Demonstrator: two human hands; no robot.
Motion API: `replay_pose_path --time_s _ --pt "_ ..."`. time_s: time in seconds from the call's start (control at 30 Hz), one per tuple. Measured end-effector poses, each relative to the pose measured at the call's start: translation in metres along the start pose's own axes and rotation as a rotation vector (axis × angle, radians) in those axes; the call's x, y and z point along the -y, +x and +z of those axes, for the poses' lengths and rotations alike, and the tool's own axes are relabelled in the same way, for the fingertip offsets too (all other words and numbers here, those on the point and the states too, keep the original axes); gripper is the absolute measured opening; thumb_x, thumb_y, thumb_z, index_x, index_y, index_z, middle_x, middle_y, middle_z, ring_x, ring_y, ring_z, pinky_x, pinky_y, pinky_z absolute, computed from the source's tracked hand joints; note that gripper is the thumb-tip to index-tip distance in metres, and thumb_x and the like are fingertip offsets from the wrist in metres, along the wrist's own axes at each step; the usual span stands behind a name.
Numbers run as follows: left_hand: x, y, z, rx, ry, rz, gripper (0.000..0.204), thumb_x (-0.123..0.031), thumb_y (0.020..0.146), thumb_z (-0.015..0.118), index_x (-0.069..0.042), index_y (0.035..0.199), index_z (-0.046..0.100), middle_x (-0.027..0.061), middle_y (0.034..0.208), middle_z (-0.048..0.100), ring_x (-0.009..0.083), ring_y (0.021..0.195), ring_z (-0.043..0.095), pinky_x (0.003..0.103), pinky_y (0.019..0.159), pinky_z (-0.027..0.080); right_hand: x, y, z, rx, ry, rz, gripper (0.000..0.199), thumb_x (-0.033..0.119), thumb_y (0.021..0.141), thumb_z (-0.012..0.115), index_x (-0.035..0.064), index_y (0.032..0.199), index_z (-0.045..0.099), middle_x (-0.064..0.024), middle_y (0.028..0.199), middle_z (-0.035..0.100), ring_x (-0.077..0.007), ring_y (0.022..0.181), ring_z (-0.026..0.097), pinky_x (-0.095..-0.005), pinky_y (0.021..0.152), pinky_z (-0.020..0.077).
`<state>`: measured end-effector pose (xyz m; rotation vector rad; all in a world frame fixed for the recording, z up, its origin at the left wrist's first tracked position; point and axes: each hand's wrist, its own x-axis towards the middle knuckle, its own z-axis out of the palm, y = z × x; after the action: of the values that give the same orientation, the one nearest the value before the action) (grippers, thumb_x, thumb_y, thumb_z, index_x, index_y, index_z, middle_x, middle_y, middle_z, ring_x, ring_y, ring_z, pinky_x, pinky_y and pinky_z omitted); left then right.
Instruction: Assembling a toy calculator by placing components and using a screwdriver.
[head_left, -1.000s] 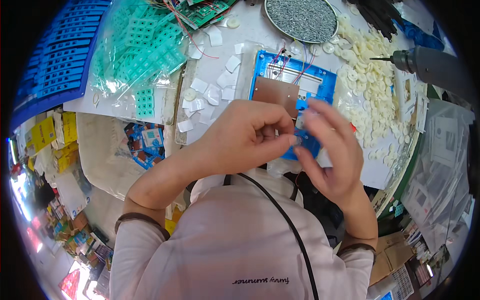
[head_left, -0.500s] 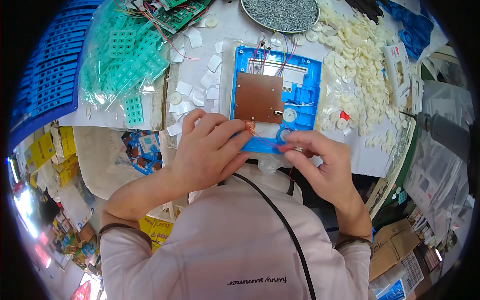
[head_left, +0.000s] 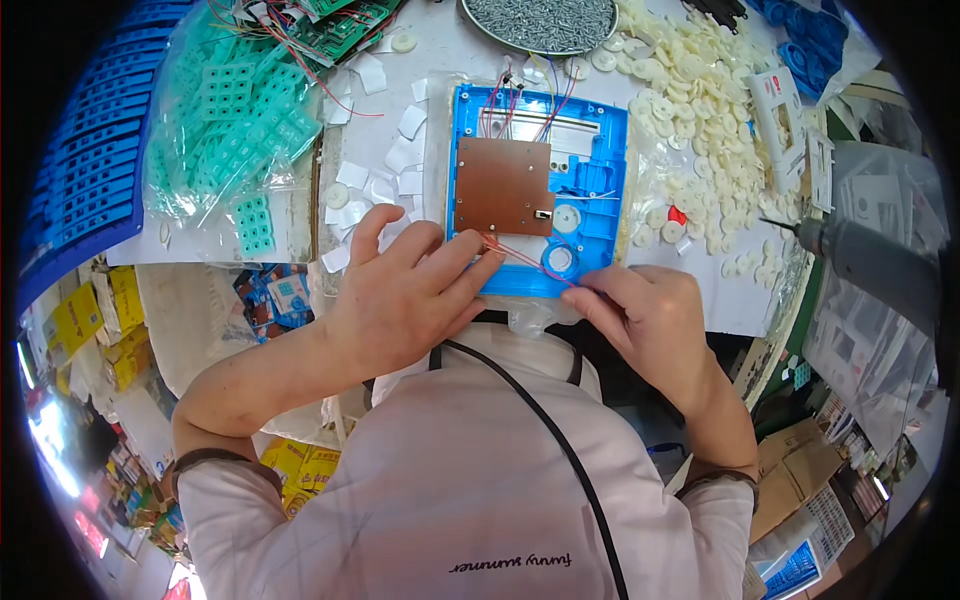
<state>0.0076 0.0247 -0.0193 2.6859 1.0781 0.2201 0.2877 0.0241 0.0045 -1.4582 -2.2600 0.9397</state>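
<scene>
My left hand [head_left: 400, 300] presses the blue plastic case [head_left: 590, 170] flat on the worktop [head_left: 440, 60]; the brown circuit board [head_left: 503, 187] looks stiff but fragile. My right hand [head_left: 650, 320] pinches the thin red wire [head_left: 530, 262], limp and light.

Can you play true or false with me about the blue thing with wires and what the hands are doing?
1. The blue plastic case lies flat on the table with a brown circuit board in it. True.
2. The left hand is holding the power screwdriver. False: the screwdriver lies alone at the right, and the left hand rests at the case's near edge.
3. The right hand pinches a thin red wire that runs toward the board. True.
4. The round tray of screws sits next to the person's shirt. False: it is at the far side of the table, beyond the case.
5. The bag of green keypads is left of the case. True.
</scene>
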Motion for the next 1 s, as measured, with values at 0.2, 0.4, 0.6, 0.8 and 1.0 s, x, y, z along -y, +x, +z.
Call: replay_pose_path --time_s 0.2,0.4,0.6,0.8,1.0 --pt "-0.001 0.004 -0.002 0.019 -0.023 0.014 0.059 -0.025 0.076 0.084 -0.014 0.131 0.066 0.0004 0.126 0.060 0.0209 0.104 0.058 0.054 0.105 0.032 -0.008 0.000 0.011 -0.079 0.077 -0.091 0.018 0.024 0.086 0.081 0.0070 0.084 0.073 -0.0096 0.066 0.065 -0.0283 0.059 0.064 -0.0403 0.052 0.0490" --pt "0.001 -0.009 0.005 -0.053 0.012 0.054 0.062 -0.020 0.074 0.082 -0.010 0.133 0.066 0.0001 0.142 0.059 0.0203 0.104 0.058 0.051 0.104 0.032 -0.016 0.000 0.010 -0.062 -0.035 -0.116 0.016 0.023 0.084 0.083 0.0086 0.087 0.075 -0.0082 0.066 0.065 -0.0263 0.058 0.064 -0.0390 0.052 0.0488" --pt "0.005 -0.009 0.002 -0.031 0.118 0.125 0.057 -0.015 0.074 0.080 -0.009 0.129 0.068 -0.0017 0.145 0.060 0.0181 0.100 0.059 0.049 0.104 0.032 -0.019 -0.001 0.022 -0.162 0.012 -0.222 0.017 0.021 0.079 0.086 0.0093 0.086 0.076 -0.0041 0.062 0.062 -0.0225 0.055 0.060 -0.0362 0.049 0.0448" --pt "0.007 -0.007 0.004 -0.149 -0.101 0.092 0.046 -0.013 0.072 0.081 -0.011 0.117 0.072 0.0025 0.134 0.066 0.0197 0.095 0.059 0.047 0.093 0.035 -0.036 -0.006 0.027 -0.242 0.010 -0.275 0.022 0.022 0.076 0.089 0.0094 0.086 0.074 -0.0026 0.064 0.060 -0.0211 0.055 0.056 -0.0343 0.049 0.0419" --pt "-0.011 0.009 0.012 -0.248 -0.263 0.125 0.038 -0.011 0.068 0.080 -0.014 0.105 0.073 0.0003 0.111 0.067 0.0201 0.093 0.060 0.045 0.089 0.037 -0.041 -0.005 0.029 -0.263 0.007 -0.283 0.025 0.024 0.073 0.089 0.0096 0.087 0.074 -0.0017 0.066 0.059 -0.0208 0.057 0.053 -0.0343 0.053 0.0390"
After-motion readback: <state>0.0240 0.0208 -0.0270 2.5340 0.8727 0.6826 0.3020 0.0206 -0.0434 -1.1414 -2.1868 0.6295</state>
